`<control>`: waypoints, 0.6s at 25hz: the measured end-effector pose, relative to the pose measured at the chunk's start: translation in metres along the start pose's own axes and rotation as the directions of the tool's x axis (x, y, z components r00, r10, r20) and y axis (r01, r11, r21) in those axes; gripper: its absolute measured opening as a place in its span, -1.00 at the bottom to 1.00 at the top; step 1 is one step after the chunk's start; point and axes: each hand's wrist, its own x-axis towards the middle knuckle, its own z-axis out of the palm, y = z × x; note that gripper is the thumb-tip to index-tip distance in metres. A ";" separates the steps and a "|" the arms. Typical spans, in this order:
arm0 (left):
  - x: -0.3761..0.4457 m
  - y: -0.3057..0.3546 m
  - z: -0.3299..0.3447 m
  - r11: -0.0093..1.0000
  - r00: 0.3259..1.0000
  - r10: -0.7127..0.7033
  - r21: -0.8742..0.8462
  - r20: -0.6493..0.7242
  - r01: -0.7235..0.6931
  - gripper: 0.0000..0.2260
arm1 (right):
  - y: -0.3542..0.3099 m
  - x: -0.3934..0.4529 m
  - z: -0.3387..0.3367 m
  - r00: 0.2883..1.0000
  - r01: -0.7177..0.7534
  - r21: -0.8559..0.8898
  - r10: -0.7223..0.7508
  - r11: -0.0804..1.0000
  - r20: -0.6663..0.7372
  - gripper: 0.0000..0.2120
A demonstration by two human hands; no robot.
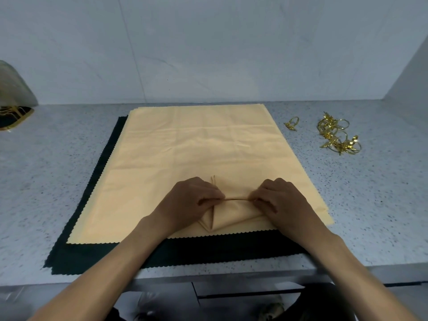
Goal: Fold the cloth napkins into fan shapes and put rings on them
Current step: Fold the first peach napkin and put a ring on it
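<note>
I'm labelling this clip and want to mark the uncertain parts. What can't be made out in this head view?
- Pleats of the folded napkin: the left hand and right hand cover both ends.
- Number of gold rings in the pile: tangled and too small to count.
- Object at the left edge: cut off by the frame.
- Number of flat peach napkins and dark cloths: stacked, only their edges show.

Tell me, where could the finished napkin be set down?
Bare counter lies left of the dark cloths, and right of the napkin stack, nearer than the gold rings. The middle is crowded: both hands pinch the folded napkin.
</note>
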 end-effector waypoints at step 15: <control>-0.017 0.007 -0.030 0.961 0.904 0.113 0.185 0.412 -0.204 -0.51 | -0.015 0.016 0.007 0.989 -0.147 0.027 0.147 0.989 0.029 -0.89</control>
